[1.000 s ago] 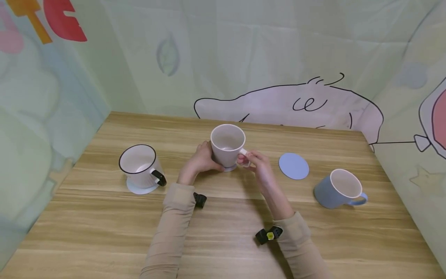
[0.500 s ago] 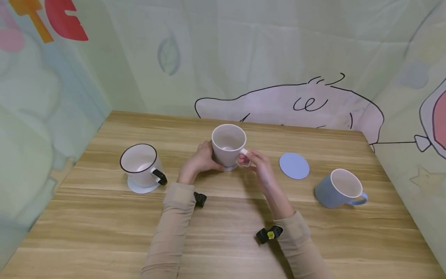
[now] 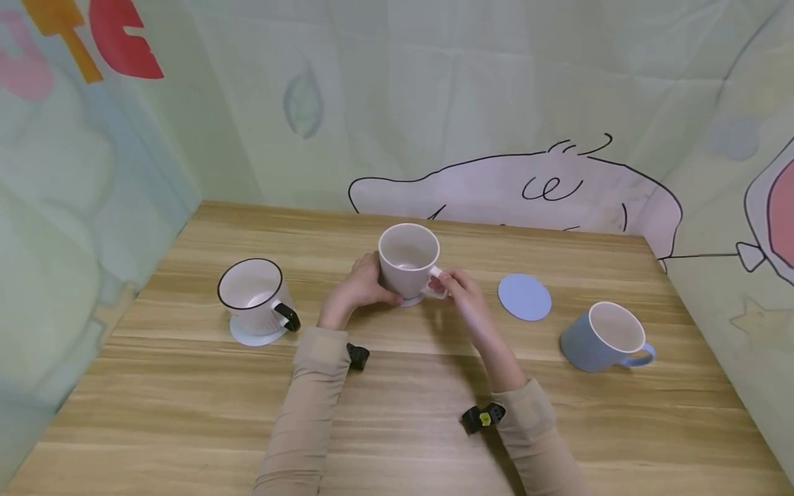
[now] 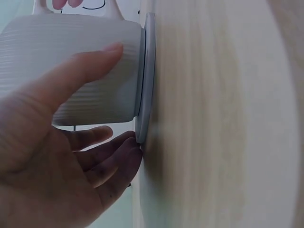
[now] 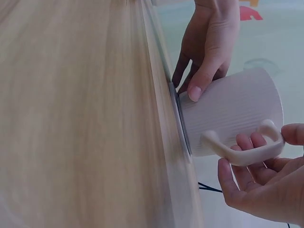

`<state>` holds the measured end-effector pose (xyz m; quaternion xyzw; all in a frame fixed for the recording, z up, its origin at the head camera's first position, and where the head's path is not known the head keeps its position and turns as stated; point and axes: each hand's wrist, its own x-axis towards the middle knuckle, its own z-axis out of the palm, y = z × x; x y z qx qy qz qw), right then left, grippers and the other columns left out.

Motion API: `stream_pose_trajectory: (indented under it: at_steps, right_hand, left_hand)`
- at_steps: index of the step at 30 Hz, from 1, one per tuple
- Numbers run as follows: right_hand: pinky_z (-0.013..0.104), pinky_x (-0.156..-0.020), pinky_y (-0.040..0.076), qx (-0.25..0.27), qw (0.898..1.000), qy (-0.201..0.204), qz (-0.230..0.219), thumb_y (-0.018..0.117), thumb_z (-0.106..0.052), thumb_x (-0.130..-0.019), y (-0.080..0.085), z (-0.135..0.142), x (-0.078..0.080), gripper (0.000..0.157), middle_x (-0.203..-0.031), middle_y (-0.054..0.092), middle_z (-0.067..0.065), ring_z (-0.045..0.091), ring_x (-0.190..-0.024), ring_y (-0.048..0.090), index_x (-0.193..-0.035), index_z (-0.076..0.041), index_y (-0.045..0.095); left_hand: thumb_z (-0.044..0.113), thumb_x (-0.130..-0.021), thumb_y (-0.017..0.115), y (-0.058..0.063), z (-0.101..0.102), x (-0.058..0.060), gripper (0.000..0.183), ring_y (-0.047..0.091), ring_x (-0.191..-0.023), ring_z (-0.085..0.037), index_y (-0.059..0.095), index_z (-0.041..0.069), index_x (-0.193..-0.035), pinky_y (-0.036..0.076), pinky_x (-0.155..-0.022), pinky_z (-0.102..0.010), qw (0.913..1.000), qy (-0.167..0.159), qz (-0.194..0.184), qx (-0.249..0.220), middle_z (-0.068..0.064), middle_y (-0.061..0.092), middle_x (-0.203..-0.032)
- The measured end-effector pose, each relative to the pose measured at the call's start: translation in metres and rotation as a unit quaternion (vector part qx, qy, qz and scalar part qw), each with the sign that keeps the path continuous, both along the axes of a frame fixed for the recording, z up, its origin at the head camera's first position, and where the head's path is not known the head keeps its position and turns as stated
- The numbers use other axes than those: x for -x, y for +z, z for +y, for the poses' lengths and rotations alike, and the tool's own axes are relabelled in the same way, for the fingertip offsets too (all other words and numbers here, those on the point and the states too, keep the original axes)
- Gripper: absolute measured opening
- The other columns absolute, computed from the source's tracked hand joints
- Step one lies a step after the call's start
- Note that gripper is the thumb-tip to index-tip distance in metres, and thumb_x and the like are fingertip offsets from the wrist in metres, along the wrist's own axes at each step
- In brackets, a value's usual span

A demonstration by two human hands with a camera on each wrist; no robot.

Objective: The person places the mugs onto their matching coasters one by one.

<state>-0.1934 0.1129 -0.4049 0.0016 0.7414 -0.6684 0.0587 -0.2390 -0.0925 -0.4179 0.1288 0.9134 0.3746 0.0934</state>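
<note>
A white ribbed mug (image 3: 406,265) stands upright on a round coaster (image 4: 147,80) at the middle back of the table. My left hand (image 3: 362,284) is round its left side, thumb against the lower wall. In the left wrist view the other fingertips of this hand (image 4: 61,137) reach the coaster's edge. My right hand (image 3: 466,297) holds the mug's handle (image 5: 247,154), with fingers through the loop and thumb at its upper end. The mug's far side is hidden in the head view.
Left of the hands, a white mug with a black rim (image 3: 254,296) stands on a pale coaster (image 3: 248,337). A bare blue coaster (image 3: 524,297) lies to the right, and beyond it a blue mug (image 3: 589,344) stands on the wooden table (image 3: 397,441). A printed cloth (image 3: 397,103) hangs behind.
The fingers of my right hand have loosened a little on the handle and shifted slightly right. The mug and my left hand stay in place; the head view has tilted slightly.
</note>
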Motion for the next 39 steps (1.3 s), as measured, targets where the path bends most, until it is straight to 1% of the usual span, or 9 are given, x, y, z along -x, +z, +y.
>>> stream_pose_trajectory:
  at_steps: [8, 12, 17, 21, 25, 29, 31, 36, 39]
  right_hand:
    - [0.032, -0.09, 0.047, 0.002, 1.0, -0.007, -0.007, 0.044, -0.018, -0.1, 0.002, 0.005, -0.002, 0.031, -0.109, 0.063, 0.019, 0.015, -0.097, 0.057, -0.114, 0.007, 0.055]
    - [0.036, -0.094, 0.047, 0.002, 1.0, -0.011, -0.01, 0.045, -0.018, -0.1, 0.002, 0.009, -0.004, 0.033, -0.117, 0.059, 0.02, 0.018, -0.104, 0.056, -0.123, 0.004, 0.053]
    - [0.043, -0.098, 0.045, -0.005, 1.0, -0.02, -0.01, 0.046, -0.014, -0.099, 0.006, 0.014, -0.007, 0.033, -0.118, 0.057, 0.013, 0.01, -0.099, 0.054, -0.127, 0.004, 0.051]
    - [0.042, -0.096, 0.046, -0.011, 1.0, -0.013, -0.001, 0.046, -0.012, -0.099, 0.009, 0.017, -0.009, 0.031, -0.113, 0.059, 0.01, 0.004, -0.093, 0.055, -0.125, 0.005, 0.051]
    - [0.04, -0.095, 0.047, -0.022, 1.0, -0.001, 0.002, 0.046, -0.011, -0.099, 0.013, 0.021, -0.011, 0.03, -0.112, 0.06, 0.012, 0.003, -0.093, 0.057, -0.125, 0.003, 0.051]
    - [0.042, -0.097, 0.046, -0.025, 1.0, 0.011, -0.004, 0.046, -0.012, -0.099, 0.015, 0.023, -0.014, 0.031, -0.112, 0.06, 0.01, 0.006, -0.097, 0.056, -0.126, 0.003, 0.051]
    - [0.039, -0.096, 0.047, -0.027, 1.0, 0.013, -0.004, 0.046, -0.012, -0.099, 0.015, 0.023, -0.014, 0.031, -0.113, 0.059, 0.012, 0.007, -0.098, 0.056, -0.126, 0.003, 0.05]
    - [0.037, -0.094, 0.049, -0.031, 1.0, 0.006, 0.001, 0.047, -0.01, -0.098, 0.015, 0.025, -0.016, 0.031, -0.116, 0.059, 0.016, 0.008, -0.097, 0.057, -0.126, 0.003, 0.05]
    - [0.036, -0.093, 0.051, -0.022, 1.0, -0.006, 0.004, 0.047, -0.009, -0.098, 0.014, 0.026, -0.018, 0.029, -0.116, 0.06, 0.015, 0.006, -0.094, 0.059, -0.124, 0.004, 0.051]
  left_hand:
    - [0.019, -0.065, 0.086, 0.002, -0.003, -0.002, 0.104, 0.033, -0.136, -0.04, 0.026, -0.007, -0.146, 0.028, -0.116, -0.049, 0.9996, 0.016, -0.017, -0.013, -0.026, 0.039, -0.145]
    - [0.02, -0.066, 0.087, 0.005, -0.004, -0.006, 0.109, 0.029, -0.14, -0.04, 0.021, -0.004, -0.149, 0.025, -0.117, -0.051, 0.9993, 0.028, -0.019, -0.016, -0.026, 0.033, -0.15]
    - [0.022, -0.069, 0.086, 0.004, -0.007, -0.012, 0.11, 0.025, -0.143, -0.039, 0.017, -0.003, -0.15, 0.023, -0.118, -0.051, 0.9993, 0.03, -0.014, -0.017, -0.025, 0.028, -0.153]
    - [0.023, -0.071, 0.084, 0.003, -0.009, -0.017, 0.11, 0.022, -0.144, -0.039, 0.013, -0.001, -0.151, 0.022, -0.118, -0.052, 0.999, 0.038, -0.022, -0.011, -0.025, 0.024, -0.155]
    - [0.023, -0.072, 0.082, 0.005, -0.011, -0.022, 0.108, 0.022, -0.145, -0.04, 0.012, 0.0, -0.152, 0.022, -0.117, -0.053, 0.9988, 0.042, -0.024, -0.012, -0.025, 0.024, -0.154]
    - [0.024, -0.073, 0.082, 0.008, -0.012, -0.028, 0.107, 0.024, -0.144, -0.041, 0.013, -0.002, -0.151, 0.024, -0.116, -0.054, 0.9988, 0.042, -0.022, -0.011, -0.027, 0.026, -0.153]
    - [0.025, -0.074, 0.081, 0.01, -0.012, -0.031, 0.106, 0.024, -0.143, -0.042, 0.013, -0.003, -0.151, 0.024, -0.116, -0.054, 0.9989, 0.041, -0.023, -0.007, -0.027, 0.027, -0.152]
    - [0.028, -0.078, 0.078, 0.014, -0.013, -0.036, 0.103, 0.023, -0.144, -0.043, 0.013, -0.006, -0.15, 0.022, -0.117, -0.054, 0.9992, 0.037, -0.015, 0.007, -0.03, 0.026, -0.152]
    - [0.028, -0.079, 0.077, 0.017, -0.014, -0.04, 0.103, 0.026, -0.142, -0.043, 0.011, -0.006, -0.15, 0.024, -0.117, -0.054, 0.9989, 0.045, -0.013, 0.006, -0.03, 0.028, -0.151]
